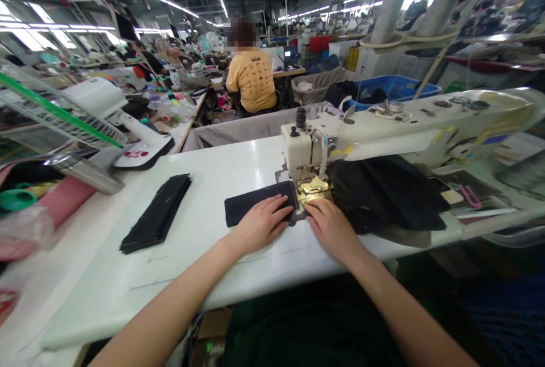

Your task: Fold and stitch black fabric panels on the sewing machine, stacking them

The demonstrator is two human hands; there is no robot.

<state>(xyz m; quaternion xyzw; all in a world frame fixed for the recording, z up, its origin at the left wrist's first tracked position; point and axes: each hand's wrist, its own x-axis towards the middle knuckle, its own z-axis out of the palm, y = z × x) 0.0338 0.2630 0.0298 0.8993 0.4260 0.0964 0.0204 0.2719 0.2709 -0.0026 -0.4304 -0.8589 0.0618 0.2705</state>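
Observation:
My left hand (264, 220) lies flat on a dark, folded fabric piece (251, 199), its fingers stretched toward the needle area of a sewing machine (300, 148). Right of the needle, my right hand (327, 225) rests with its fingertips at the gold-coloured metal plate (315, 188). Its fingers are slightly bent, and I see nothing held in them. The right end of the fabric piece reaches the machine's dark base plate. A stack of dark fabric pieces (157, 213) lies on the white table (204, 162) to the left.
Dark cloth (383, 191) is heaped under the machine arm. Pink-handled scissors (470, 195) lie at the right. A metal flask (85, 172) and a white lamp-like device (140, 142) stand left. Beyond the table, a person in a yellow shirt (253, 80) sits near a blue basket (409, 90).

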